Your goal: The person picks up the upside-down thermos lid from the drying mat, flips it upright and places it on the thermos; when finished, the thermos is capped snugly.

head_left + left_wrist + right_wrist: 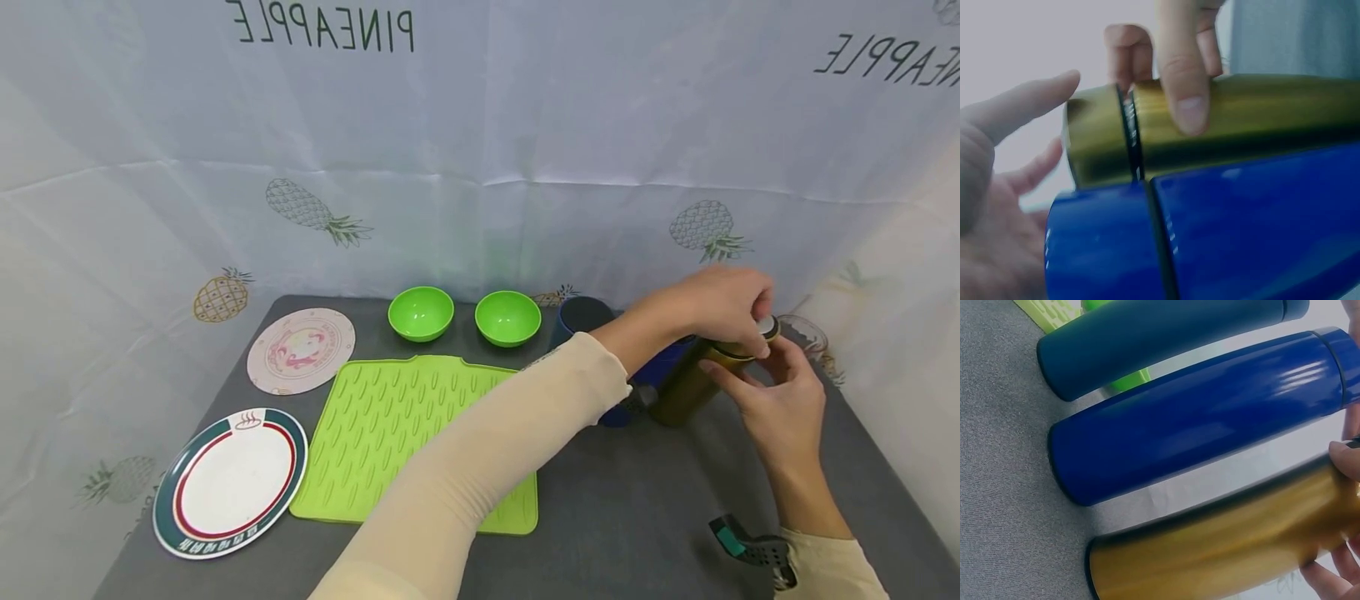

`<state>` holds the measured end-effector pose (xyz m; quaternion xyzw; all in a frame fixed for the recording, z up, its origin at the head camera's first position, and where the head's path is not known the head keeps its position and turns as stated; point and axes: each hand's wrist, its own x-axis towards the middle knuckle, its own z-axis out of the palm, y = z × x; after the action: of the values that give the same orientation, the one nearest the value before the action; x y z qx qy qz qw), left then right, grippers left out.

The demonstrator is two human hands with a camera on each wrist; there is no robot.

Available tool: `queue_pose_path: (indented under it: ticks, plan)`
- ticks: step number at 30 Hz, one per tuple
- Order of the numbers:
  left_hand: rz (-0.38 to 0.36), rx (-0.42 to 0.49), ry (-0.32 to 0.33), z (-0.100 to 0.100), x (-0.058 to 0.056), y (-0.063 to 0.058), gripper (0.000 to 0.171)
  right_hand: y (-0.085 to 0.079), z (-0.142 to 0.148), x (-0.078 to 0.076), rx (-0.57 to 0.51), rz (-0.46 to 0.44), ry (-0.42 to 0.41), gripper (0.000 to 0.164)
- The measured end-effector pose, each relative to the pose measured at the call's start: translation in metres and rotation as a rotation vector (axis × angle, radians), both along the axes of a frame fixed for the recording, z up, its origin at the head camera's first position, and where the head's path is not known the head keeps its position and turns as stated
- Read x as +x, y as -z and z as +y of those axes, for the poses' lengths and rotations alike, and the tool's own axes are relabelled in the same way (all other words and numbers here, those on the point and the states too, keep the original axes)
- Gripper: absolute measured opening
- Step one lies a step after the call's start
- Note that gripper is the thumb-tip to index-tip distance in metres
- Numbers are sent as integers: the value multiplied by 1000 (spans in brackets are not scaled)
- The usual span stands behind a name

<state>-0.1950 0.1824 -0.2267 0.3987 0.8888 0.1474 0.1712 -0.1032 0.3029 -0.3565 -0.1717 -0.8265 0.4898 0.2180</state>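
Note:
A gold thermos flask [684,392] stands at the right of the table. My right hand [787,400] holds it near the top, its fingers and thumb around the body below the lid. At the gold lid [1099,137] is my left hand [720,307], reached across from the left, with thumb and fingers curled about the lid's end. A dark seam shows between lid and body in the left wrist view. Close beside the gold flask stands a glossy blue thermos flask [1197,419], partly hidden by my left arm in the head view. Beyond that stands a darker blue flask [1160,344].
Two green bowls [421,314] sit along the back edge. A green ridged mat [405,425] lies mid-table, partly under my left sleeve. To its left are a round pink mat [301,351] and a white plate [236,485] with a dark rim. A clear round object [806,332] is behind my right hand.

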Motion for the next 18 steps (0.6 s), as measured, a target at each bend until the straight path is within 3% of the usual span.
queue_pose_path:
  ticks: [6,14,18]
  plan:
    - [123,-76,-61,7,8,3,41,3,0,-1,12,-4,-12,68]
    - [124,-78,-86,9,8,4,63,2,-4,0,11,23,-21,66]
    - [137,-69,-80,11,9,5,53,1,-3,0,-1,30,-24,65]
